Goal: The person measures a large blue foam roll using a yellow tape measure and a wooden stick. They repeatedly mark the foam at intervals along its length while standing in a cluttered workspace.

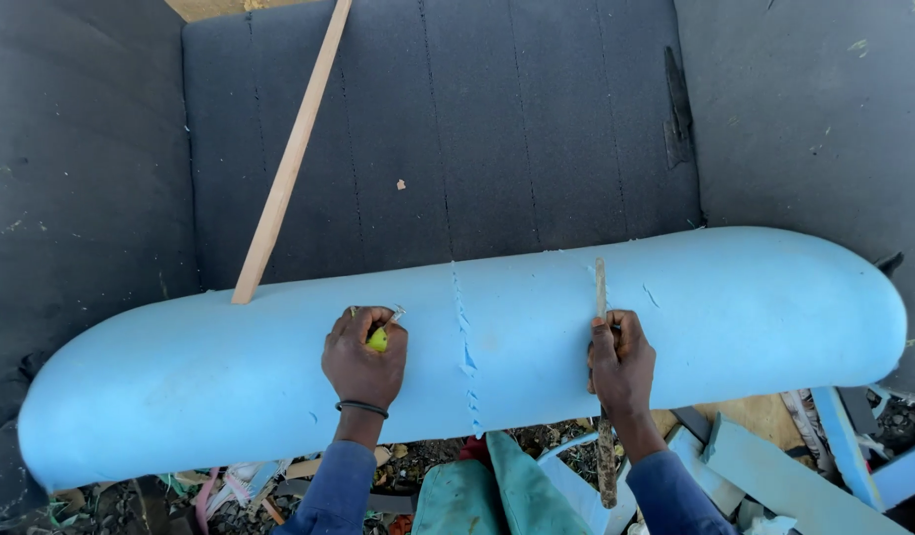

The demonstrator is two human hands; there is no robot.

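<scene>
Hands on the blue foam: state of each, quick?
Left hand: closed around a small yellow-green object, resting on the blue foam.
Right hand: closed, holding a long thin blade against the foam.

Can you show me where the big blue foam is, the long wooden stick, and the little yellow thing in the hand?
blue foam [755,297], head view, on its bare top towards the right end.
wooden stick [289,159], head view, middle of its length.
yellow thing [377,340], head view, the part showing between the left hand's fingers.

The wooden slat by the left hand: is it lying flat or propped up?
Propped: the wooden slat leans with its lower end on the blue foam, rising across the dark seat.
</scene>
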